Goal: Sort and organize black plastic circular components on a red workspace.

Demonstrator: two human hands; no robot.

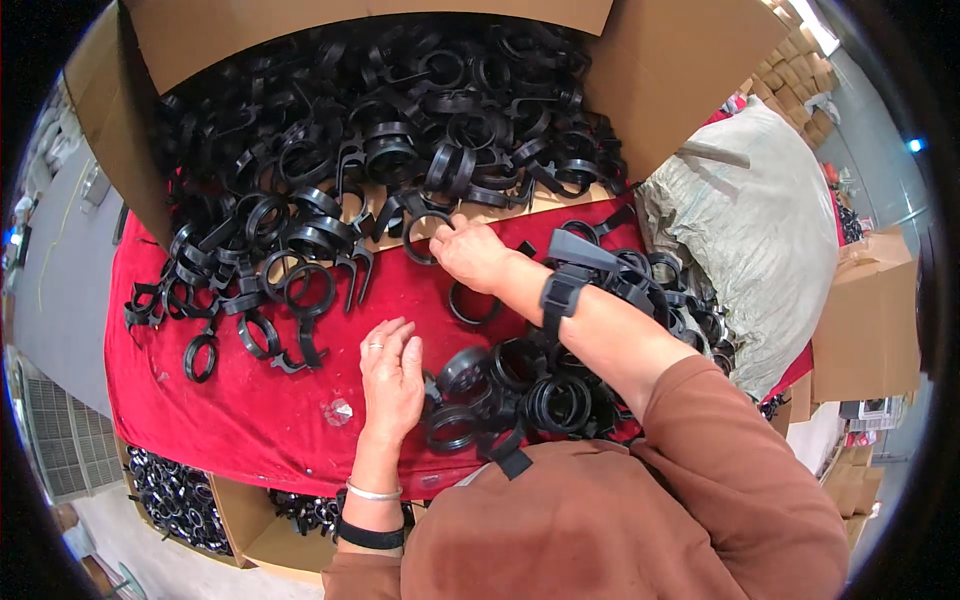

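My right hand [470, 255] reaches across the red cloth [230, 420] to the front of a large heap. Its fingers are closed on the rim of a black plastic ring [409, 243] with a projecting tab. My left hand [392, 375] hovers over the cloth, fingers extended and slightly bent, with nothing visible in it. Just right of it lies a smaller pile of black rings [558, 403], partly blurred. The big heap of similar black rings [400, 130] spills out of a cardboard box [680, 75] lying with its mouth toward me.
Loose rings [201, 358] lie at the cloth's left. A pale woven sack [745, 240] bulges at the right, beside another cardboard box [866, 315]. Below the table's front edge, open boxes hold more black parts [178, 500]. A grey surface [65, 260] is at far left.
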